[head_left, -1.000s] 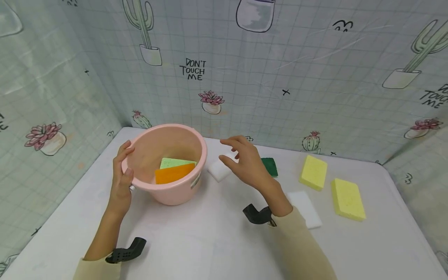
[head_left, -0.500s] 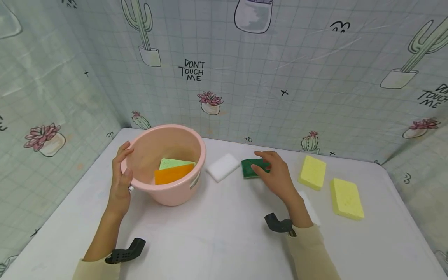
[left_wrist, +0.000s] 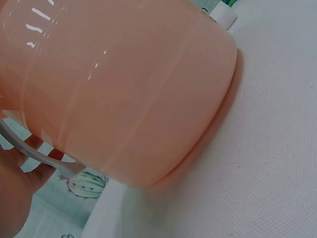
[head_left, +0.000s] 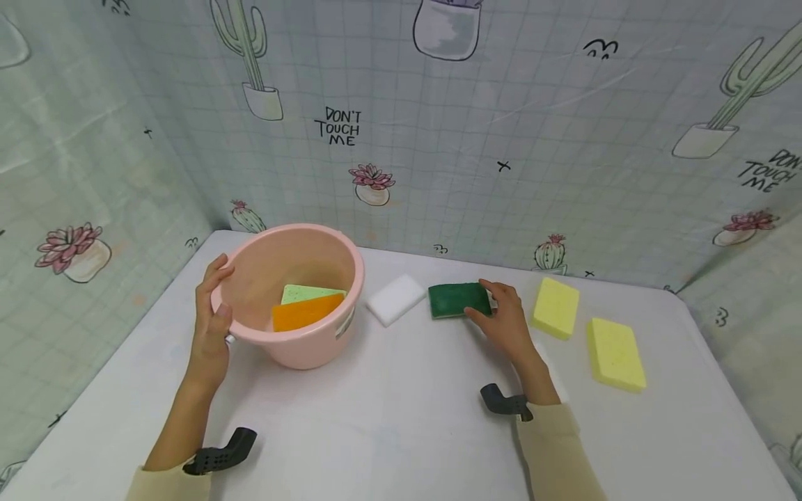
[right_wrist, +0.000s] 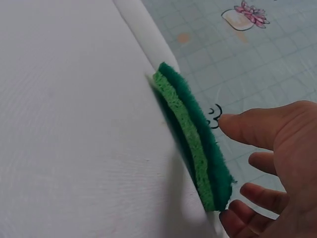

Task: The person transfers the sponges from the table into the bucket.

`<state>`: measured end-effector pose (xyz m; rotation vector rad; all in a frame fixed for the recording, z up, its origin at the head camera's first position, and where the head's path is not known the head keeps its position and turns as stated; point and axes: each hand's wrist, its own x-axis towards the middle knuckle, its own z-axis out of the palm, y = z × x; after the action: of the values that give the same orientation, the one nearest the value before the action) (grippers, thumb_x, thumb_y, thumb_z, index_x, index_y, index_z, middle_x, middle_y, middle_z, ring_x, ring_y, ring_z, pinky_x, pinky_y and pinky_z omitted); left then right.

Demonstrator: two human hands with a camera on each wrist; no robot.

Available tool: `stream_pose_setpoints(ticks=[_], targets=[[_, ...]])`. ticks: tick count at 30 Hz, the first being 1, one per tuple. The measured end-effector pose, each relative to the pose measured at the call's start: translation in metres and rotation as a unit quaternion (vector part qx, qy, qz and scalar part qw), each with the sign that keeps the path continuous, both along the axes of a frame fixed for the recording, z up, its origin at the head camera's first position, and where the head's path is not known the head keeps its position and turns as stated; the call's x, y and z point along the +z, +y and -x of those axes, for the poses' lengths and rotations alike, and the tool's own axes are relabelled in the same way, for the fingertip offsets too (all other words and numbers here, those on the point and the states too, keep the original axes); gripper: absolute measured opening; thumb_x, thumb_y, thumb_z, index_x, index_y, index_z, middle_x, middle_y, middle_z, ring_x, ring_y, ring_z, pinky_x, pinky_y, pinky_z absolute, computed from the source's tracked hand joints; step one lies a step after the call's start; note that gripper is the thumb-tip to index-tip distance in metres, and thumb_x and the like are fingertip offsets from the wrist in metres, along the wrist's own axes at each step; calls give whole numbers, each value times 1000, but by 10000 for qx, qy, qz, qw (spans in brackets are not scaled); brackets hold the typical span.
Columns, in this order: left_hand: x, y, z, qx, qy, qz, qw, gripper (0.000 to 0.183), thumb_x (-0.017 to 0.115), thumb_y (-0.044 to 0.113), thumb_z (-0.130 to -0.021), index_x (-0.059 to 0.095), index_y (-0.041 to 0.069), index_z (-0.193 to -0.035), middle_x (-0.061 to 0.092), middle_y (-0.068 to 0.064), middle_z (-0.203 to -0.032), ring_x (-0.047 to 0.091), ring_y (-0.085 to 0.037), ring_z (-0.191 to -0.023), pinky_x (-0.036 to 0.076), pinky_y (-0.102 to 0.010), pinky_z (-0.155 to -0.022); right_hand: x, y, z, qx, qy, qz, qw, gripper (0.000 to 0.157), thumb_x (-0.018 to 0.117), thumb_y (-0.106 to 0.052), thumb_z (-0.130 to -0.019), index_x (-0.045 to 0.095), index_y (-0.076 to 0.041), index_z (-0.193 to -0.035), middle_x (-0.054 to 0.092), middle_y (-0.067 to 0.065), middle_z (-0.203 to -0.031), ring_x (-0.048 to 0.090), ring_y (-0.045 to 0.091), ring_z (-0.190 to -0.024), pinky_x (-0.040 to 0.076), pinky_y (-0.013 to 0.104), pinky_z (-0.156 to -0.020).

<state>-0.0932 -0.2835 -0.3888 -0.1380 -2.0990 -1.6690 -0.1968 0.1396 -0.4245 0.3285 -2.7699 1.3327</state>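
Observation:
My left hand point(head_left: 209, 341) grips the rim of a pink bucket point(head_left: 307, 353) at its left side, thumb near me and fingers farther back. Inside the bucket lie an orange sponge point(head_left: 307, 313) and a light green sponge point(head_left: 313, 293). In the left wrist view the bucket's grey handle point(left_wrist: 27, 148) crosses in front of the fingers. My right hand point(head_left: 510, 330) is spread at the right end of a green scouring sponge point(head_left: 454, 300) on the table. The right wrist view shows its thumb apart from the green scrubbing layer, with other fingertips close by the sponge's near end.
A white sponge point(head_left: 396, 299) lies between bucket and green sponge. To the right are two yellow sponges point(head_left: 555, 307). Another white piece point(head_left: 553, 372) is mostly hidden behind my right forearm. A patterned sheet point(head_left: 407, 139) rises behind the white table point(head_left: 388, 431).
My right hand has moved right, away from the bucket, and lowered to the green sponge's right end, uncovering the white sponge. My left hand stays on the bucket rim.

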Motion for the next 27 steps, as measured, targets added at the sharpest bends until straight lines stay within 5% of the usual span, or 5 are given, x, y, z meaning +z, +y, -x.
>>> stream_pose_setpoints(ticks=[10,20,27], targets=[[2,2,-2,55,-114,70,9999,54,40,31,-94,30,19,-146,12,12,-156,19,-21,-140,24,-49,-110,-10,5,2,127,-19,-96,9999,69,72,-15,-85,38,-1,-143,30,27,-140,51,39,-108,45,49,-89],[1,0,0,-70,126,12,9999,53,40,29,-94,30,16,-145,12,6,-156,17,-22,-140,22,-44,-112,-5,8,3,447,180,-560,9973,72,77,-14,-81,42,-1,-142,30,20,-147,52,30,-94,46,40,-78],[1,0,0,-145,144,-66,9998,53,40,26,-94,30,15,-145,12,5,-157,17,-23,-140,20,-44,-113,-1,7,0,658,-66,-703,9953,73,79,-14,-79,43,2,-140,34,21,-144,55,29,-92,48,41,-80]])
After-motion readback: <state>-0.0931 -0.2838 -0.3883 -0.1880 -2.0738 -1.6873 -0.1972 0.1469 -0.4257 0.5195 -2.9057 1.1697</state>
